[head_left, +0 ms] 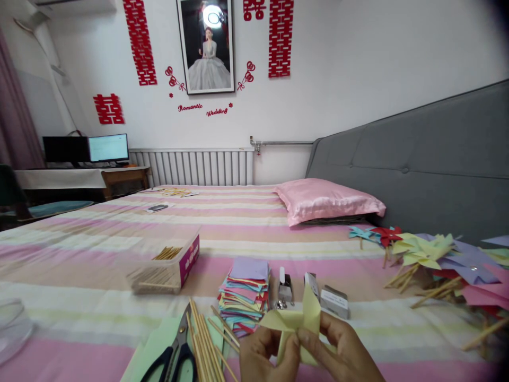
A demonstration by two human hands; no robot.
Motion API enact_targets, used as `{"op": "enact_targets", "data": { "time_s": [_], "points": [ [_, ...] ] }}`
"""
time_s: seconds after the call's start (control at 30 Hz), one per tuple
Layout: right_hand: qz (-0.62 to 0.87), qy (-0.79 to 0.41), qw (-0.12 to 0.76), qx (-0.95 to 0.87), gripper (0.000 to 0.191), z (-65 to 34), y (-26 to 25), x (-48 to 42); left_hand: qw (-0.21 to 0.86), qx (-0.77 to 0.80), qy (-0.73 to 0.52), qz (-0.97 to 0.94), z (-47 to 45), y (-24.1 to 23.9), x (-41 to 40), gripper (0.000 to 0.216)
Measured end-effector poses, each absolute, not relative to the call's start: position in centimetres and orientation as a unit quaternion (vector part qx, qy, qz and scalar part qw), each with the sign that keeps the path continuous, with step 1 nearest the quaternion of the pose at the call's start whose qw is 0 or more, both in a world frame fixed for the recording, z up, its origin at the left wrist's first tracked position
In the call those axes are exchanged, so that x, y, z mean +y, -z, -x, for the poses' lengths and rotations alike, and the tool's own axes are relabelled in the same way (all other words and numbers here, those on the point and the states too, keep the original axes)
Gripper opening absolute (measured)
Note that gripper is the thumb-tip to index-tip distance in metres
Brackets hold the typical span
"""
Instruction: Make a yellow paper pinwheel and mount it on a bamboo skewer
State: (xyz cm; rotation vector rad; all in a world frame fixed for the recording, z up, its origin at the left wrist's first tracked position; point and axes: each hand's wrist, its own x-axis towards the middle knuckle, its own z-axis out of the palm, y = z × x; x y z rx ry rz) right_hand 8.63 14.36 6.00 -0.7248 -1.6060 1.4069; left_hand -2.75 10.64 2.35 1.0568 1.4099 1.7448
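A pale yellow paper pinwheel [310,310], its corners folded up and in, is held near the bottom of the view. My left hand [267,354] pinches its left side, thumb near the middle. On the other side my right hand [342,347] grips the paper, its thumb beside the left one. Just behind lies a stack of coloured paper squares [244,292]. Small boxes [334,301] and some tiny metal pieces [280,304] lie beyond the hands. To the left are wooden sticks [204,345] and dark-handled scissors [175,347] on green paper [153,345].
A clear plastic box [159,270] of sticks stands on the striped bed. Finished pinwheels [445,260] are heaped at the right. Farther back lie a pink pillow [330,201] and a grey headboard [421,170]. A clear container [14,329] sits at the left edge.
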Motion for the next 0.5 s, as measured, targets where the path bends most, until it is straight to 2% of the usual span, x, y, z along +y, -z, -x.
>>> {"op": "enact_targets", "data": {
  "time_s": [0.27, 0.5],
  "points": [
    [0.321, -0.566, 0.439, -0.62, 0.037, -8.6, -5.7, 14.1, 0.31, 0.549, -0.649, -0.425, 2.7, -1.6, 10.8, 0.029],
    [0.333, -0.557, 0.449, -0.614, 0.037, -8.4, -5.5, 14.2, 0.362, 0.521, -0.664, -0.396, 2.7, -1.0, 11.4, 0.031]
  ]
}}
